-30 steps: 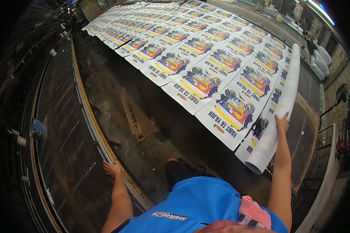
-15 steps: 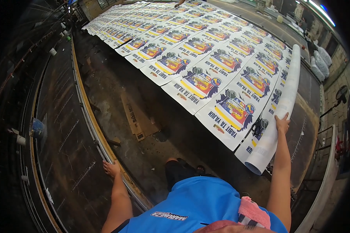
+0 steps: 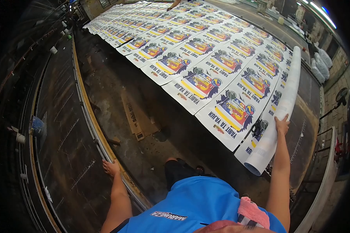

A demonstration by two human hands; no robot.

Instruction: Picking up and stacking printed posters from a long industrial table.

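Observation:
My right hand lies on the side of a long white roll, fingers spread over its curved surface and the thumb apart. The roll lies along the right edge of the printed sheets, which repeat a yellow, red and blue design in rows on a long table. Its near end shows a hollow opening. A small black object shows left of the roll; I cannot tell whether it is part of the print. Well to the left, my left hand rests open on the metal rail of another table.
Between the tables runs a dark floor with a flattened cardboard piece. A blue container stands on the left table. White bundles sit at the far right. Another person's hand is at the far end of the sheets.
The other person's hand at the far end has moved left and slightly nearer. My two hands and the roll stay almost where they were.

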